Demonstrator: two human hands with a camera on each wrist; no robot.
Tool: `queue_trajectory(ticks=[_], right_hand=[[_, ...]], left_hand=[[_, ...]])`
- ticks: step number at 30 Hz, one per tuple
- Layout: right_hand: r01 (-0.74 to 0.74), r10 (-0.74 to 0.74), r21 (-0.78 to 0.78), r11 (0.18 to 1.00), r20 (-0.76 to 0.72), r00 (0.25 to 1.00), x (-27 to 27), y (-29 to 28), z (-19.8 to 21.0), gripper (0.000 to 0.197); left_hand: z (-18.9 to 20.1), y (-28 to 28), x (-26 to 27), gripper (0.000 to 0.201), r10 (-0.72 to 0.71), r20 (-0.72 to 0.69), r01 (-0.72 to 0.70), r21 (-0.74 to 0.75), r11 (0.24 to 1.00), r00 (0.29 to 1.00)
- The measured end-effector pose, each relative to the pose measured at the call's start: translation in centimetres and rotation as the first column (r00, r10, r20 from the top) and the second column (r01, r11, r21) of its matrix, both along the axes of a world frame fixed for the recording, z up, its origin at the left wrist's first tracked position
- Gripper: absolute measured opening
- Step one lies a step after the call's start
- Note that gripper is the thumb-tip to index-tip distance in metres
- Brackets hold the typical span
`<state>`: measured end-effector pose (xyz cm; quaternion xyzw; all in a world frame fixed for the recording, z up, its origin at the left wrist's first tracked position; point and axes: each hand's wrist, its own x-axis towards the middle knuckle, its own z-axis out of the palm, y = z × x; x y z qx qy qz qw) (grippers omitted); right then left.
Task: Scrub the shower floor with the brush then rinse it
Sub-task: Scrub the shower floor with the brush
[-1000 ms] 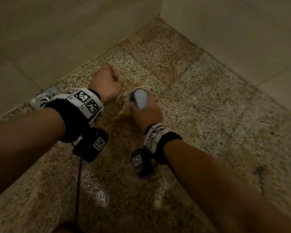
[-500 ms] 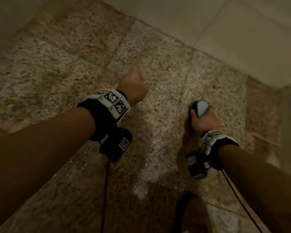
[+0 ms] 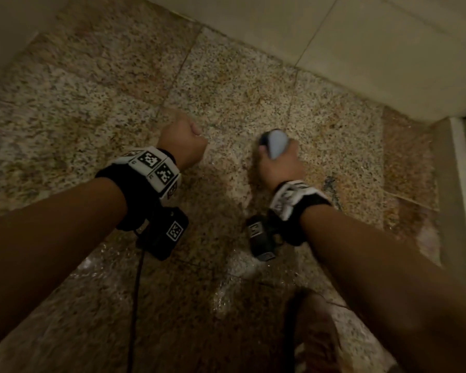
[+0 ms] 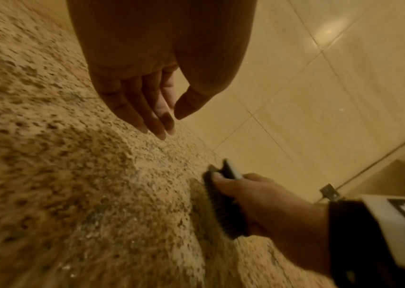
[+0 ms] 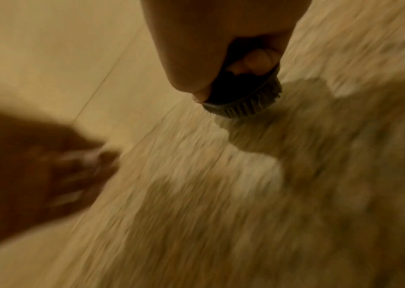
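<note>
Dim, warm yellowish light throughout. The head view is darkest toward 6 o'clock, with wet glints on the shower floor (image 3: pixel 226 292). The right wrist view is heavily motion-smeared; the left wrist view blurs toward 9 o'clock, with wide-angle bending at its edges.

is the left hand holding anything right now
No, the left hand hangs free above the shower floor with relaxed fingers, while the right hand grips the brush.
</note>
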<state>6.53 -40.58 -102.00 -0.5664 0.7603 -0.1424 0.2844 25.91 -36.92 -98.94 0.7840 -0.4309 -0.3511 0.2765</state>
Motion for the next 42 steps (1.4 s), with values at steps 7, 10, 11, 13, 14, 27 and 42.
queue_trajectory(ticks=[7,10,11,13,14,27,42], right_hand=[[0.119,-0.121,-0.021,0.993,-0.169,0.978,-8.7,4.7,-3.0,0.070],[-0.109,0.103,-0.105,0.988,-0.060,0.993,0.3,7.5,-4.6,0.036],[-0.221,0.216,-0.092,0.971,-0.055,0.975,3.5,7.9,-5.2,0.032],[-0.300,0.301,0.020,0.954,-0.015,0.954,8.8,8.0,-6.2,0.040],[-0.305,0.303,0.049,0.951,0.034,0.952,10.3,7.4,-6.1,0.043],[0.310,-0.297,0.024,0.951,-0.218,0.930,-9.5,4.1,-1.5,0.076],[0.143,-0.142,-0.013,0.990,0.034,0.989,-5.4,5.9,-0.7,0.060]], left_hand=[[-0.6,-0.8,-5.0,0.008,-0.087,-0.080,0.091,0.047,0.995,0.993],[-1.1,-0.2,-5.0,0.010,-0.109,-0.077,0.111,0.030,0.993,0.991],[-1.2,-0.1,-4.5,0.013,-0.106,-0.075,0.108,0.021,0.994,0.992],[-0.8,0.0,-3.2,0.006,-0.059,-0.026,0.060,0.010,0.998,0.998],[-0.5,-0.1,-2.4,0.002,-0.019,0.023,0.019,-0.012,1.000,1.000],[0.0,-0.8,-6.7,0.024,-0.186,-0.004,0.186,0.016,0.982,0.982],[-1.3,1.1,-5.8,0.010,-0.286,0.032,0.287,-0.005,0.958,0.958]])
